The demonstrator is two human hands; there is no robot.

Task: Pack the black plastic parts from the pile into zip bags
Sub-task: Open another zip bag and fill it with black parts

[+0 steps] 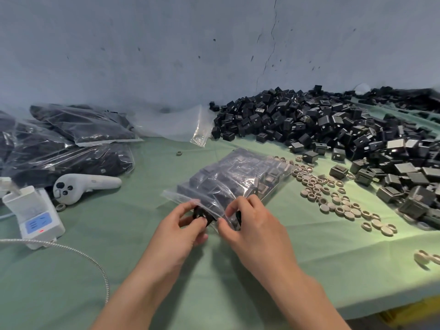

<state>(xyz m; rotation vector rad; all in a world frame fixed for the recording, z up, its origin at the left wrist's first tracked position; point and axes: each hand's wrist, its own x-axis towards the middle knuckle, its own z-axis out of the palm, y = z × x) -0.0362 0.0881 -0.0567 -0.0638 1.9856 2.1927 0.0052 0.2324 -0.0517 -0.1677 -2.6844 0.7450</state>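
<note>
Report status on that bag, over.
Left hand and right hand pinching the zip bag at its near edge. Bag loaded with black parts, lying on the green cloth. Beige rings loose at its right, clear of the hands.

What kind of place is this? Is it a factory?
Probably a small packing workshop. A pile of black plastic parts lies on the table, filled bags are stacked at the left, and the left hand and right hand pinch a zip bag of parts.
</note>
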